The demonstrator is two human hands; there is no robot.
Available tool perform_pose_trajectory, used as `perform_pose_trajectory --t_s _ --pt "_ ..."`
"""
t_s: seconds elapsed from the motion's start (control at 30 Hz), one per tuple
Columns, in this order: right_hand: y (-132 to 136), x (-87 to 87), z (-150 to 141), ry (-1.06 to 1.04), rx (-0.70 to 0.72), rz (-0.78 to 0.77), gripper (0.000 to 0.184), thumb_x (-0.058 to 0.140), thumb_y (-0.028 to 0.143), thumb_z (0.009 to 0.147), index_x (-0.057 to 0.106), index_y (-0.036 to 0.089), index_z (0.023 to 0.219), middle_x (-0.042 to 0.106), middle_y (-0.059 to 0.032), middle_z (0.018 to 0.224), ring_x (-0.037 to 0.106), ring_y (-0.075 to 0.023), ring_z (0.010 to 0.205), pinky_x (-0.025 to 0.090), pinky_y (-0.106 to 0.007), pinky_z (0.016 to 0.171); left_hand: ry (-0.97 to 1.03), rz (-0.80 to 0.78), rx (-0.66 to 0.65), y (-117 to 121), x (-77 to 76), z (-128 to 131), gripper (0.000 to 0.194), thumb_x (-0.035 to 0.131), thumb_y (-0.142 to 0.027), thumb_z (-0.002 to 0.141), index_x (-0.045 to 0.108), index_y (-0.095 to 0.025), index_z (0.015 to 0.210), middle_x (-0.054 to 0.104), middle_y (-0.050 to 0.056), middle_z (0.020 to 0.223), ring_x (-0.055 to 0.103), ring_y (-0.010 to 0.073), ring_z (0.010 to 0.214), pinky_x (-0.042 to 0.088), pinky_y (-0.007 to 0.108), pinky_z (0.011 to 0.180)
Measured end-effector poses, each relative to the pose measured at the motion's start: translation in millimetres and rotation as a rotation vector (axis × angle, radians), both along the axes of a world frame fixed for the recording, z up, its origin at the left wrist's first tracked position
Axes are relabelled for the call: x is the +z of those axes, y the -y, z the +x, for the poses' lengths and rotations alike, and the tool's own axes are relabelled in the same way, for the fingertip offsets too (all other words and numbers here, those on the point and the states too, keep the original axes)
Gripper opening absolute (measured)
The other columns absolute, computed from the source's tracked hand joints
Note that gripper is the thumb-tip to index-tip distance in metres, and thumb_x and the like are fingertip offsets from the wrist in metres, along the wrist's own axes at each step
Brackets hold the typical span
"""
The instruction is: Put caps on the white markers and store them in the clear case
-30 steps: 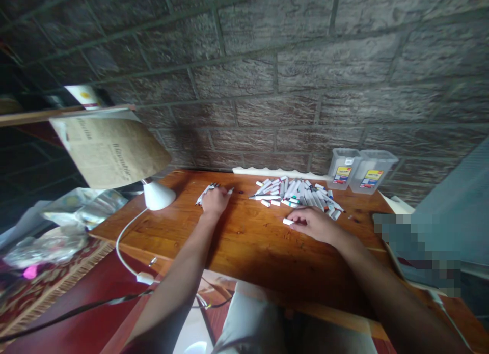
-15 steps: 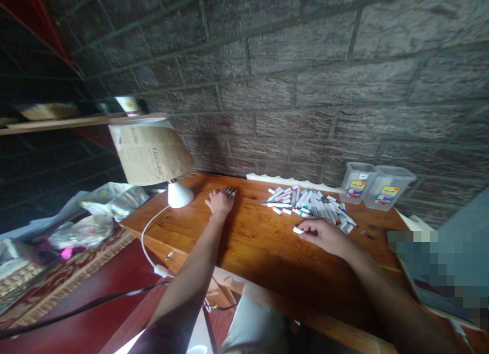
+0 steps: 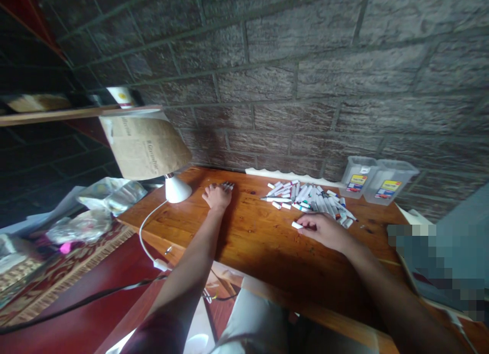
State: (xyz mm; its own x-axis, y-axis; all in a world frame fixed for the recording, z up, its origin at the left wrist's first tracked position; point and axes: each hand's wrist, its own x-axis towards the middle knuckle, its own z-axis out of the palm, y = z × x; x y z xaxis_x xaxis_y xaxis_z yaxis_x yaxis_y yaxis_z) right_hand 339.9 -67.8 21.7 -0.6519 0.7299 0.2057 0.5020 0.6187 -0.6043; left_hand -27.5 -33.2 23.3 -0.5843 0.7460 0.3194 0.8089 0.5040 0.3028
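A small white piece (image 3: 296,225) is pinched by the right hand (image 3: 323,230), near piled markers (image 3: 310,197) and clear containers (image 3: 390,183). Beyond the lamp (image 3: 178,190), pens (image 3: 228,186) are partly hidden by the left hand (image 3: 217,197); its grip cannot be told.

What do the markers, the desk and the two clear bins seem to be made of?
Markers: probably plastic, with smooth white and grey barrels. Desk: wood, likely varnished, going by its knots and warm sheen. Bins: likely clear plastic, judging by their see-through, slightly cloudy walls.

white markers (image 3: 311,197) heaped askew; marker bunch (image 3: 228,186) at left hand (image 3: 217,196); small white cap (image 3: 296,225) pinched in right hand (image 3: 321,228).
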Motion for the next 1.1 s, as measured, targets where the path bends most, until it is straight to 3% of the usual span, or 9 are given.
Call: perform_pose_trajectory --t_s 0.3,0.57,0.67,0.77,0.87,0.97,1.03,1.1 --pt "-0.3 -0.2 0.3 0.003 0.007 0.009 0.018 0.063 0.034 0.086 0.072 0.02 0.093 0.071 -0.0034 0.086 0.063 -0.0156 0.075 0.044 -0.027 0.068 0.105 -0.045 -0.012 0.6 4.5 0.3 0.049 0.051 -0.05 0.087 0.056 -0.018 0.122 0.064 0.017 0.12 0.059 0.0325 0.114 0.042 0.048 0.098" --pt "-1.7 -0.9 -0.2 0.025 0.017 0.06 0.017 0.062 0.033 0.087 0.072 0.021 0.092 0.07 -0.0023 0.083 0.062 -0.0152 0.072 0.043 -0.026 0.065 0.104 -0.04 -0.064 2.3 4.8 -2.1 0.041 0.054 -0.043 0.087 0.059 -0.02 0.122 0.062 0.017 0.124 0.059 0.0335 0.115 0.046 0.049 0.095" --pt "-4.4 4.6 4.3 0.037 -0.072 0.148 0.019 0.058 0.032 0.089 0.073 0.022 0.095 0.072 -0.0028 0.086 0.064 -0.0163 0.074 0.045 -0.027 0.068 0.044 0.069 -0.112 1.1 4.2 -0.4 0.038 0.055 -0.04 0.088 0.062 -0.018 0.118 0.061 0.018 0.126 0.057 0.0336 0.117 0.046 0.048 0.096" --pt "-11.0 9.4 13.6 0.068 -0.36 0.276 0.023 0.057 0.034 0.09 0.074 0.023 0.102 0.074 -0.0055 0.097 0.067 -0.0204 0.084 0.048 -0.03 0.075 -0.066 0.271 -0.356 -1.4 2.3 16.6 0.035 0.05 -0.037 0.092 0.064 -0.016 0.116 0.062 0.015 0.126 0.055 0.029 0.119 0.042 0.043 0.103" --pt "-20.6 9.3 22.8 0.152 -0.625 0.317 0.027 0.055 0.039 0.091 0.074 0.026 0.104 0.074 -0.0065 0.1 0.068 -0.0234 0.086 0.049 -0.032 0.073 -0.132 0.306 -0.796 -3.5 -1.1 49.2 0.036 0.047 -0.037 0.095 0.063 -0.017 0.12 0.066 0.011 0.121 0.056 0.0239 0.116 0.04 0.039 0.105" --pt "-29.7 6.6 27.2 0.174 -0.683 0.333 0.029 0.052 0.039 0.093 0.075 0.026 0.105 0.075 -0.0074 0.1 0.068 -0.0243 0.089 0.05 -0.033 0.075 -0.159 0.229 -1.113 -4.4 -3.4 80.4 0.035 0.045 -0.035 0.096 0.063 -0.02 0.123 0.066 0.008 0.125 0.055 0.0216 0.121 0.038 0.039 0.105" --pt "-33.7 5.1 27.5 0.129 -0.649 0.371 0.03 0.051 0.038 0.094 0.075 0.023 0.104 0.074 -0.009 0.102 0.067 -0.025 0.095 0.049 -0.034 0.083 -0.154 0.156 -1.181 -4.6 -3.6 91.4 0.034 0.042 -0.033 0.098 0.066 -0.023 0.12 0.067 0.007 0.124 0.055 0.0211 0.121 0.037 0.039 0.105" --pt "-35.2 4.2 26.5 0.077 -0.61 0.404 0.032 0.05 0.038 0.094 0.075 0.02 0.102 0.074 -0.0108 0.103 0.065 -0.026 0.099 0.048 -0.036 0.09 -0.134 0.068 -1.165 -4.6 -3.5 93.1 0.034 0.042 -0.031 0.098 0.068 -0.024 0.117 0.068 0.007 0.121 0.057 0.0213 0.119 0.037 0.039 0.105"
